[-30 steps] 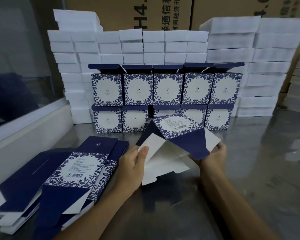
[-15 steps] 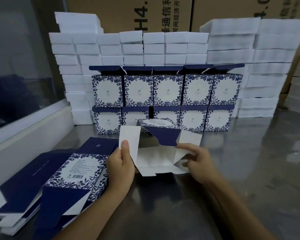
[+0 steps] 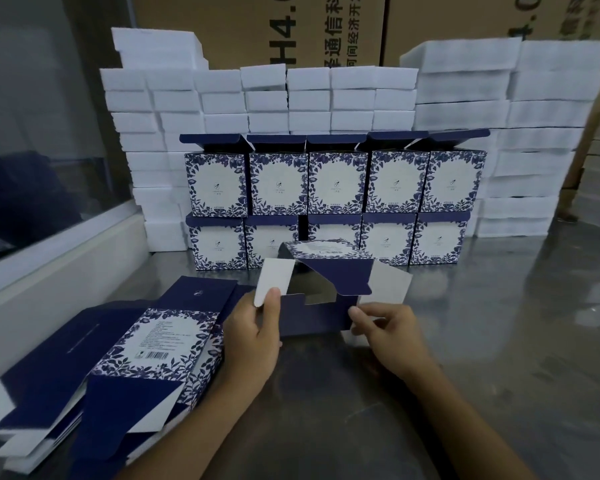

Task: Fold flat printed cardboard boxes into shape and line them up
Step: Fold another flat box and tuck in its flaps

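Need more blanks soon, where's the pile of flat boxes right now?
In the head view, the pile of flat boxes lies on the steel table at lower left, beside the left hand.

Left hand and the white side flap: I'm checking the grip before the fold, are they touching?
Touching. The head view shows the left hand pinching the lower corner of the white side flap, thumb lying on its face, with no gap between them.

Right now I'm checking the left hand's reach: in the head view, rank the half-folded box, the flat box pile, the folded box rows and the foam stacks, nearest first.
From the left hand:
1. Half-folded box, held, in front.
2. Flat box pile, beside it on the left.
3. Folded box rows, farther back.
4. Foam stacks, behind the rows.
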